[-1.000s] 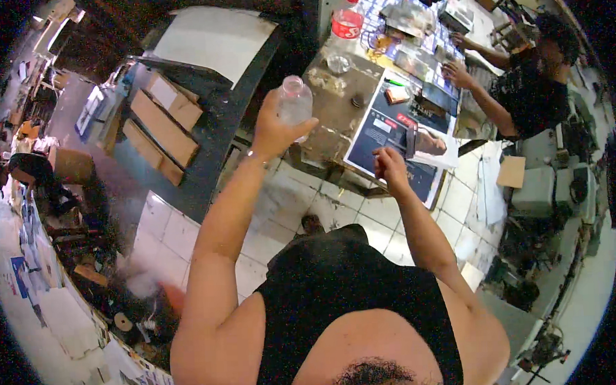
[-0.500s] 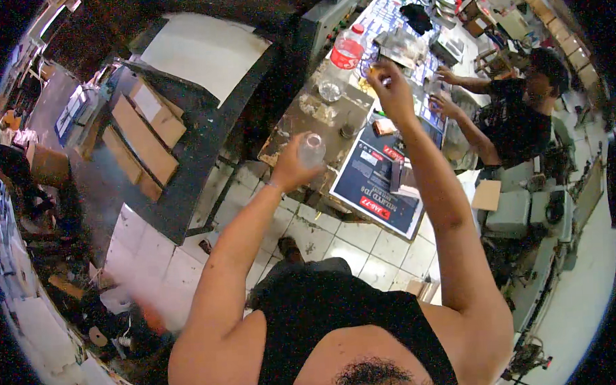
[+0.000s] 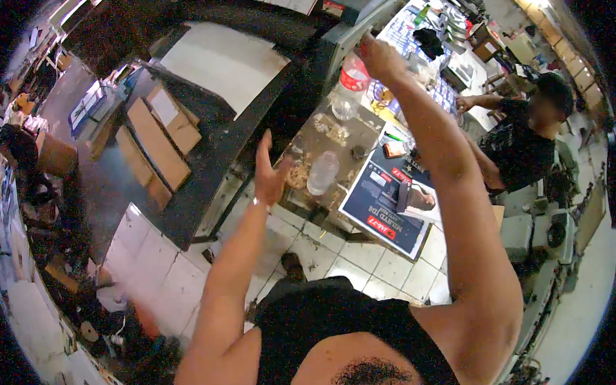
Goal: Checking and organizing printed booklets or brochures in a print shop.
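Note:
My right hand (image 3: 383, 59) is closed around the top of a clear plastic bottle (image 3: 353, 77) with a red label; its cap is hidden under the fingers. The bottle stands on the worn brown table (image 3: 369, 126). My left hand (image 3: 270, 175) is empty, fingers apart, just left of a clear drinking cup (image 3: 323, 173) on the near part of the same table. A dark printed box panel (image 3: 382, 210) lies right of the cup, with a small orange-and-white packet (image 3: 394, 149) on it.
A co-worker in black (image 3: 523, 141) sits at the right side of the table. Cardboard strips (image 3: 158, 143) and a white sheet (image 3: 225, 63) lie on a dark table at left. White floor tiles (image 3: 351, 259) show below.
My left hand has let go of the cup, which now stands on the table. My right hand has moved up and left onto the bottle's top. The view has shifted slightly.

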{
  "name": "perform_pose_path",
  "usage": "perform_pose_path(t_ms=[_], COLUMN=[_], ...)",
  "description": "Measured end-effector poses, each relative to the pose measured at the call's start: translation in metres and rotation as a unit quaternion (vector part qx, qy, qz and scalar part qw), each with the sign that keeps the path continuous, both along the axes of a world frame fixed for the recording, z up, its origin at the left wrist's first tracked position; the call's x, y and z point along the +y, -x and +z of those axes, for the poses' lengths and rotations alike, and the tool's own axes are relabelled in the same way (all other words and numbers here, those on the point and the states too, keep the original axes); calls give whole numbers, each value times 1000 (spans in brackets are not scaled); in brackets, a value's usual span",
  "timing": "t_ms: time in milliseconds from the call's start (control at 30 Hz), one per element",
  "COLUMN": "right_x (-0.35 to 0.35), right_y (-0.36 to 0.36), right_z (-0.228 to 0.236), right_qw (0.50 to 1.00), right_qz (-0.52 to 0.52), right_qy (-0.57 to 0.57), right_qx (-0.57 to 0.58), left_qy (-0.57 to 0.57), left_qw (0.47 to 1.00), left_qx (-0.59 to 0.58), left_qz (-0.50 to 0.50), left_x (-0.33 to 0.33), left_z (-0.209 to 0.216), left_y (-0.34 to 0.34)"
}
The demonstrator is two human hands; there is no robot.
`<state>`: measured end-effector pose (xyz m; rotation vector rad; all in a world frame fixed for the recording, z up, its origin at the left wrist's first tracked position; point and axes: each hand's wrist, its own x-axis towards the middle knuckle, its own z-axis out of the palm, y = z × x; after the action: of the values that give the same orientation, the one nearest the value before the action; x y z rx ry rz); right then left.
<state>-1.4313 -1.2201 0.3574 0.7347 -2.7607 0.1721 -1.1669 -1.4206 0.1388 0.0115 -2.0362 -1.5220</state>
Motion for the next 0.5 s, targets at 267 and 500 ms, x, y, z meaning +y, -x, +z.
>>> perform_pose_path(t_ms=[267, 500], right_x=[-51, -41], right_y=[-145, -185], right_z=[92, 85], right_qw=[993, 947], right_qz=[108, 300], right_qy=[28, 112], right_qx=[-24, -28], left_qy=[405, 180], left_qw=[894, 983], left_qx=[49, -1], left_qz=[185, -40], left_x=[-16, -43], left_z=[155, 159], left_y=[45, 3])
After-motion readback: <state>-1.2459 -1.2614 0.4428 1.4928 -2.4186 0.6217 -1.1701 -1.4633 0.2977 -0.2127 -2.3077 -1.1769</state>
